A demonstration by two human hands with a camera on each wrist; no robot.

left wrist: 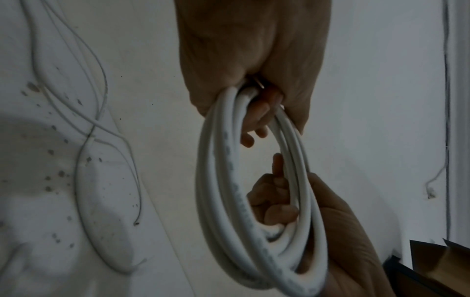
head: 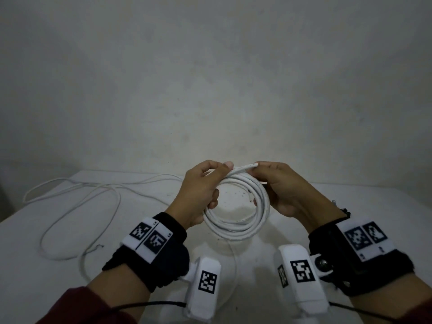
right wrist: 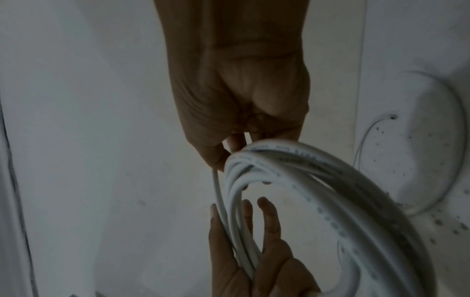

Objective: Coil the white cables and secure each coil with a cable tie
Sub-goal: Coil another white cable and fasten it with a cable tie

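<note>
A thick white cable wound into a coil [head: 236,228] of several turns hangs in the air over the table between my hands. My left hand [head: 210,183] grips the coil's left side, fingers curled through the loop. My right hand [head: 268,181] grips the right side and pinches the cable's free end [head: 245,168] along the top of the coil. The left wrist view shows my left hand [left wrist: 249,112] curled round the coil [left wrist: 216,180]. In the right wrist view my right hand [right wrist: 236,148] pinches a strand beside the coil [right wrist: 330,191].
A thin white cable [head: 70,199] lies in loose loops on the left of the white table [head: 35,265], with a bare end near my left wrist. Another thin strand [head: 235,265] runs under the coil. A plain wall stands behind. A brown box corner [left wrist: 432,267] shows low right.
</note>
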